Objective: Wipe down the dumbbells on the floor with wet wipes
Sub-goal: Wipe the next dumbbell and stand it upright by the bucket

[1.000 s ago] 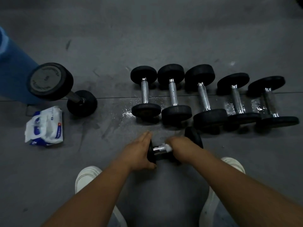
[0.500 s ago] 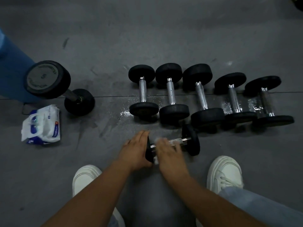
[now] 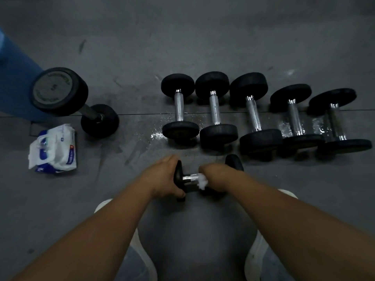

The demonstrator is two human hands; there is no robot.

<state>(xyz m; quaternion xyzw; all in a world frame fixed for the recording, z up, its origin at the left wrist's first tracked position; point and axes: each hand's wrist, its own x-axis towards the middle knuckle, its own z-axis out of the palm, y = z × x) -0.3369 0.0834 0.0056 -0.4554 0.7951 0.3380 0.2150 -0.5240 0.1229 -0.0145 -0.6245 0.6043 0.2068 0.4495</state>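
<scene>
The small dumbbell [image 3: 189,177] lies crosswise on the floor right in front of you, between your feet and the row beyond. Your left hand [image 3: 162,177] grips its left head, fingers over the top and thumb curled underneath. Your right hand [image 3: 218,175] is wrapped round the chrome handle, pinching a bunched white wet wipe [image 3: 203,182] against the metal. The dumbbell's right head shows just past your right wrist.

You have seven dumbbells in view. One is in your hands. Just beyond it, a row of five dumbbells [image 3: 253,113] lies side by side with handles pointing away from you, all with black heads and chrome handles. One large dumbbell [image 3: 58,91] sits well apart to the left, tilted with one head raised, beside a blue object [image 3: 14,88] whose nature you cannot tell from here.

One pack of wet wipes [image 3: 53,149] lies near the large dumbbell, on your side of it.

The floor [image 3: 203,37] is dark grey and scuffed, with a thin seam running across under the row. Wet patches [image 3: 156,135] glisten around the row's handles. Your two white shoes [image 3: 288,193] frame the bottom of the view.
</scene>
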